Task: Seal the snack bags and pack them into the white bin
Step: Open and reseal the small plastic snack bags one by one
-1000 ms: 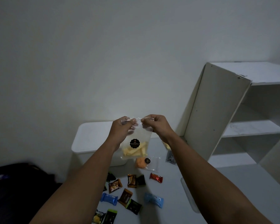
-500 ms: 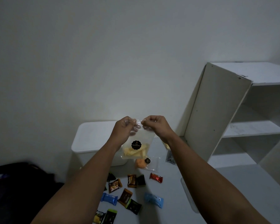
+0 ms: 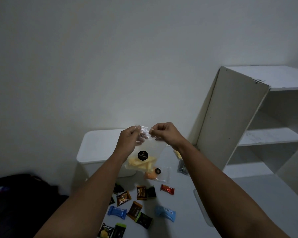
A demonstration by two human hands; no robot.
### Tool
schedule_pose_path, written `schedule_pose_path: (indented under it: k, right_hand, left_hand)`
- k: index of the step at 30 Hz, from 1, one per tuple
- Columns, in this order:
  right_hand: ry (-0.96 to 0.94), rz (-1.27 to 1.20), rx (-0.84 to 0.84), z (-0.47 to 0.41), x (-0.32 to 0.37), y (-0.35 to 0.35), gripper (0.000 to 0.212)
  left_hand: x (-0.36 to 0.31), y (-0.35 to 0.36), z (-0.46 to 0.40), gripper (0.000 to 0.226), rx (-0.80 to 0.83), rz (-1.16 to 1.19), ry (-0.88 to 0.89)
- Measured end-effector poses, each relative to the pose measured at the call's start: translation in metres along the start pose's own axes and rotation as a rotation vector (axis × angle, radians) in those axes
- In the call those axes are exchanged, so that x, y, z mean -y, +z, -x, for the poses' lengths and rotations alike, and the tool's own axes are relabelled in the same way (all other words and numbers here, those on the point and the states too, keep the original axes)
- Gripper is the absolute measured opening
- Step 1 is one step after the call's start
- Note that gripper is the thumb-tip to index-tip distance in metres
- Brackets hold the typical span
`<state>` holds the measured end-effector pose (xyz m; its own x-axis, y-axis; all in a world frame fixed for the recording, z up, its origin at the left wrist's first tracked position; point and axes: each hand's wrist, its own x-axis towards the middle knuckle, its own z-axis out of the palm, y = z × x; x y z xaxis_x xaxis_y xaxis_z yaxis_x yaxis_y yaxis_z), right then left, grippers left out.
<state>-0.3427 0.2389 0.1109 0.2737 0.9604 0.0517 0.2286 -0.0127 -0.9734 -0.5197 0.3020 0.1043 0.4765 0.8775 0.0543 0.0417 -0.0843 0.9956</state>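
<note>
Pinching hands (image 3: 144, 134) hold bag (image 3: 150, 148) of yellow sticks (image 3: 141, 164).

Partly hidden behind the right forearm: a small dark packet (image 3: 182, 167). Cut off below: black-and-yellow wrapper (image 3: 105, 231).

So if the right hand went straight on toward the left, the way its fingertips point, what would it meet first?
Probably the left hand, which pinches the same clear snack bag top; the right hand has only crinkled plastic before it. Depth is unclear.

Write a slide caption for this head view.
Both hands pinch a clear plastic bag of yellow snacks above the white bin.
</note>
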Motion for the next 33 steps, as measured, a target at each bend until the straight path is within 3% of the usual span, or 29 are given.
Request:
schedule_pose_path:
  k: [18,20,22,24,28,33]
  right_hand:
    - [-0.026,0.073,0.065,0.0,0.006,0.005,0.01]
    - [-0.011,0.043,0.014,0.001,0.001,0.007,0.015]
    - [0.029,0.003,-0.054,0.001,-0.001,0.008,0.022]
    - [0.074,-0.072,-0.103,0.001,-0.001,0.009,0.023]
    - [0.099,-0.21,-0.071,0.005,0.003,0.014,0.015]
    - [0.097,-0.323,-0.001,0.013,0.012,0.02,0.031]
  left_hand:
    - [0.001,-0.006,-0.004,0.031,0.039,-0.18,0.077]
    - [0.002,-0.001,-0.003,0.025,-0.023,-0.274,0.127]
    - [-0.001,0.006,0.001,0.016,-0.207,-0.319,0.135]
    - [-0.003,0.012,0.004,0.023,-0.323,-0.302,0.103]
    - [-0.005,0.024,0.009,0.029,-0.037,-0.038,-0.028]
    - [-0.007,0.019,0.005,0.029,0.005,-0.002,-0.059]
